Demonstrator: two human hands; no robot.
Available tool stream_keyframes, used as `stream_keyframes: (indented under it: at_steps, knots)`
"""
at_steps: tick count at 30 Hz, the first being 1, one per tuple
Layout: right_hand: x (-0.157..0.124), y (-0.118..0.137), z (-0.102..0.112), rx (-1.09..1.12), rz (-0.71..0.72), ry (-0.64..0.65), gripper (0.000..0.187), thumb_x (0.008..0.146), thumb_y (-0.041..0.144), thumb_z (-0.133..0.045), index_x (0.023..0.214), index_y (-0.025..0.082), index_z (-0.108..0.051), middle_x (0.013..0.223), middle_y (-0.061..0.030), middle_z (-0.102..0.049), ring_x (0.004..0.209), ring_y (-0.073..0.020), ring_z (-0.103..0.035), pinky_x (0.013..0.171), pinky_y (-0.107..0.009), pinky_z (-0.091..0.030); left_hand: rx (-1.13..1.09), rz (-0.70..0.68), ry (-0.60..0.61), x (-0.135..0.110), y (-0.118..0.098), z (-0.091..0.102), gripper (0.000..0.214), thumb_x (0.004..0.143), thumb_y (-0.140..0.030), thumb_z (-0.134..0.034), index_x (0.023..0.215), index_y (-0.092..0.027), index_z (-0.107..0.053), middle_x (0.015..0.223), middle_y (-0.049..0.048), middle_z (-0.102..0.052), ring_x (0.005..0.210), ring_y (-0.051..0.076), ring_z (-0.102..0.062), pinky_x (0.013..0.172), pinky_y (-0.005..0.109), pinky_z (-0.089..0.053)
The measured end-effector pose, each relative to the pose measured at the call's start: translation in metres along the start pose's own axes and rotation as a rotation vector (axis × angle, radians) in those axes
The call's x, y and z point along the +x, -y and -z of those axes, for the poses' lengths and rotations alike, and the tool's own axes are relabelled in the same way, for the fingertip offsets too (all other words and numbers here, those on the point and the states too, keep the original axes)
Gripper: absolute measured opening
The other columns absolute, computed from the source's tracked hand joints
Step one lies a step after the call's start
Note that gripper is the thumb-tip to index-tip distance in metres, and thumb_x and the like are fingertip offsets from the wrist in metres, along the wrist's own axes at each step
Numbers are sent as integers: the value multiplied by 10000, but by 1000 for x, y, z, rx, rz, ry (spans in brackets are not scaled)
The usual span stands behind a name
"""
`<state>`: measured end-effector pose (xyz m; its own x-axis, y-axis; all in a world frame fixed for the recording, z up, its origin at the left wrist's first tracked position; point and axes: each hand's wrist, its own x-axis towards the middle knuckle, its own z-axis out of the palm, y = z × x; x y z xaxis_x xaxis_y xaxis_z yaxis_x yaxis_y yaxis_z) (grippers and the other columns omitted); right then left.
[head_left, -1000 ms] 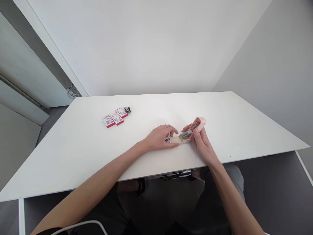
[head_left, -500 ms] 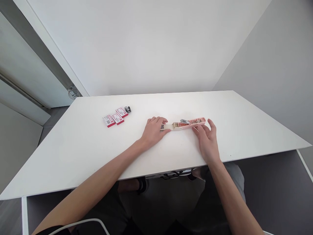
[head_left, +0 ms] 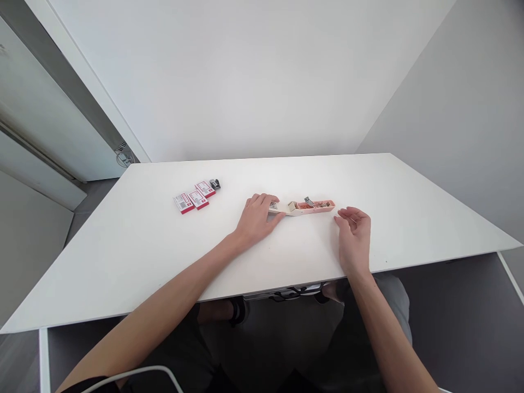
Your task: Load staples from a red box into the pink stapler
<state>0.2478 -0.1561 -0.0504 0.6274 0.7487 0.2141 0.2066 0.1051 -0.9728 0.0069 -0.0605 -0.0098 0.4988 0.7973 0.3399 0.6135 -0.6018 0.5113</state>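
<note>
A pink and cream stapler (head_left: 315, 208) lies folded out long on the white table, its hollow pink half facing up. Small metal parts show inside, and a metal piece (head_left: 309, 202) sticks up at a slant from it. My left hand (head_left: 257, 217) is closed around the cream end, fingers over the far side and thumb along the near side; part of that end is hidden under the hand. Just right of the pink tip, my right hand (head_left: 354, 232) is apart from the stapler, fingers loosely curled, thumb separate, nothing visible in it.
Three small white and red boxes (head_left: 198, 199) lie together at the left of the table (head_left: 204, 245). Beside them is a small dark staple remover (head_left: 215, 184). A wall (head_left: 262, 82) rises behind the table's far edge.
My right hand has let go of the pink half and drawn back to the right. The pink half sits slightly lower and further left, and the metal piece has tilted up more.
</note>
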Motion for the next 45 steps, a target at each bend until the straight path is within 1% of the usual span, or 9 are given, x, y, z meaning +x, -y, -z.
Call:
stream_keyframes:
  at_steps: [6, 10, 15, 20, 27, 31, 36, 41, 45]
  knots:
    - [-1, 5, -1, -1, 11, 48, 254, 928, 356, -612, 1159, 257, -582, 1241, -90, -673, 1205, -266, -683, 1083, -495, -527, 86, -5, -196, 11, 13, 21, 320, 1071, -438, -486, 1275, -224, -608, 1313, 112, -674, 1287, 299, -553, 1151, 473, -382]
    - [-6, 20, -3, -15, -7, 123, 201, 916, 333, -618, 1094, 243, -636, 1148, -80, -717, 1131, -264, -695, 1043, -482, -527, 332, 223, -389, 19, 51, 45, 424, 1048, -416, -467, 1364, -150, -561, 1468, 221, -537, 1426, 389, -425, 1211, 556, -296]
    - [-8, 28, -4, -22, -35, 143, 165, 901, 332, -640, 1037, 242, -664, 1103, -71, -729, 1107, -271, -689, 1034, -482, -508, 570, 455, -321, 16, 94, 60, 759, 941, -523, -574, 1516, -58, -408, 1596, 309, -394, 1539, 473, -296, 1262, 677, -144]
    - [-9, 35, -4, -26, -77, 148, 144, 891, 320, -642, 1010, 243, -667, 1091, -72, -731, 1112, -275, -683, 1043, -469, -501, 595, 589, -218, 13, 105, 71, 963, 903, -673, -566, 1553, 3, -347, 1363, 297, -636, 1421, 494, -464, 1263, 711, -89]
    - [-9, 38, -5, -40, -91, 142, 152, 864, 313, -643, 995, 242, -678, 1080, -71, -748, 1109, -271, -690, 1025, -442, -507, 540, 565, -192, 14, 108, 88, 895, 873, -607, -658, 1537, -78, -375, 1368, 251, -659, 1341, 432, -552, 1200, 547, -312]
    - [-9, 36, -5, -40, -85, 135, 158, 857, 313, -642, 993, 246, -686, 1072, -62, -755, 1098, -265, -698, 1005, -426, -515, 476, 553, -300, 16, 106, 93, 905, 770, -648, -777, 1453, -150, -455, 1260, 199, -710, 1280, 423, -593, 1172, 536, -337]
    - [-8, 34, -5, -34, -75, 136, 156, 858, 313, -643, 992, 246, -686, 1068, -64, -757, 1093, -266, -698, 1004, -428, -515, 238, 488, -583, 19, 95, 95, 755, 750, -657, -813, 1295, -216, -534, 1160, 114, -723, 1146, 344, -669, 1128, 500, -407]
    - [-8, 35, -5, -38, -81, 140, 153, 857, 306, -638, 989, 241, -683, 1060, -63, -755, 1087, -263, -700, 1007, -427, -514, -343, 509, -771, 27, 87, 93, 442, 1017, -655, -461, 1151, -248, -572, 1115, 73, -710, 977, 220, -704, 884, 356, -543]
    - [-8, 36, -5, -42, -85, 146, 153, 861, 304, -636, 992, 241, -683, 1063, -60, -755, 1088, -259, -699, 1004, -417, -514, -621, 548, -735, 33, 85, 90, 509, 1074, -618, -260, 1098, -238, -597, 1030, 72, -699, 893, 202, -727, 782, 320, -569]
